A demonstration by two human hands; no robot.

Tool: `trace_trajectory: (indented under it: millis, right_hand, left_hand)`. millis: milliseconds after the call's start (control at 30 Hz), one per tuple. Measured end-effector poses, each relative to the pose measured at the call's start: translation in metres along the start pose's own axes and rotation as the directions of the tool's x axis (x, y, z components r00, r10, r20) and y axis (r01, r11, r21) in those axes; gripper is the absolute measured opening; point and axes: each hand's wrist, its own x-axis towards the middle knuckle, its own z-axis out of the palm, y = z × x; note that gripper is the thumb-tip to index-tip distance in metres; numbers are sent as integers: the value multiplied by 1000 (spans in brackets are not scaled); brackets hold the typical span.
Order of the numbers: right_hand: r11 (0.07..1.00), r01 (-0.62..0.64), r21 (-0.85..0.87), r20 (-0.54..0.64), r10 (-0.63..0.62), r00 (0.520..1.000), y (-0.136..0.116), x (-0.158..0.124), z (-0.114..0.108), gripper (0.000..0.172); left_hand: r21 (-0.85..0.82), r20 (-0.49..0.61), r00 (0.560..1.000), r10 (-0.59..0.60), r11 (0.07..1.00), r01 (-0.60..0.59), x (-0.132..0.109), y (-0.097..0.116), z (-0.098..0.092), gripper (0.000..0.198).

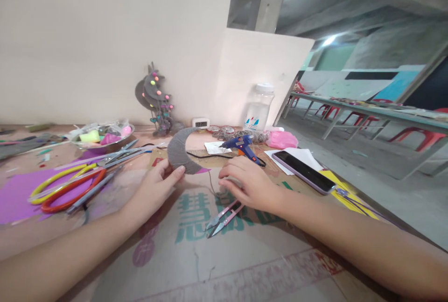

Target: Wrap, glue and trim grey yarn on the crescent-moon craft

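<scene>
My left hand (159,185) grips a grey crescent moon (179,150), wrapped in yarn, between thumb and fingers at its lower left edge. From the crescent's lower end a thin grey strand (212,184) trails down onto the cardboard. My right hand (247,183) hovers to the right of it, fingers loosely curved with a gap to the thumb; I see nothing held there. Below that hand lie pink-handled thread snips (224,218), blades toward me, their rear end partly hidden. A blue glue gun (241,145) rests just beyond my right hand.
Left are scissors with yellow and red handles (70,187), purple sheet (21,194) and a bowl of clay (103,136). A decorated moon ornament (156,96), small timer (200,123) and bottle (259,108) stand behind. A phone (304,171) lies right, near the table edge.
</scene>
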Motion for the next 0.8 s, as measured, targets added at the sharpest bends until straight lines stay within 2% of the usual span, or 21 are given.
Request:
trace_trajectory:
  millis: [67, 167, 267, 333, 400, 467, 600, 800]
  right_hand:
    - [993, -33, -110, -8, 32, 999, 12, 4, -11, 23]
    - [922, -202, -330, 58, 234, 971, 35, 9, -32, 31]
    - [774, -304, -556, 159, 457, 875, 55, 7, -47, 45]
    - [719, -340, -606, 213, 558, 802, 66, 1, -50, 52]
    - [721, -408, -559, 248, 616, 748, 74, -5, -46, 53]
    - [750, -490, -444, 273, 635, 723, 81, -10, -38, 52]
    - [754, -609, -248, 263, 657, 706, 85, -15, -17, 45]
    - [710, -688, -152, 141, 704, 696, 83, -19, 7, 38]
  left_hand:
    - [-22, 12, 1000, 3, 1000, -2, -1, 1, 0, 37]
    - [-78, 27, 999, 25, 997, -22, 0, 0, 1, 39]
    - [-74, 24, 999, 29, 997, -27, 0, -3, 1, 39]
    - [-62, 26, 999, 34, 998, -32, 1, -4, 1, 39]
    - [-44, 32, 999, 37, 998, -35, 1, -6, 1, 37]
    - [-22, 38, 999, 27, 999, -27, 1, -6, 0, 36]
    - [5, 47, 999, 20, 1000, -20, -1, -3, -1, 33]
    - [60, 43, 998, 35, 997, -37, -2, 4, 0, 28]
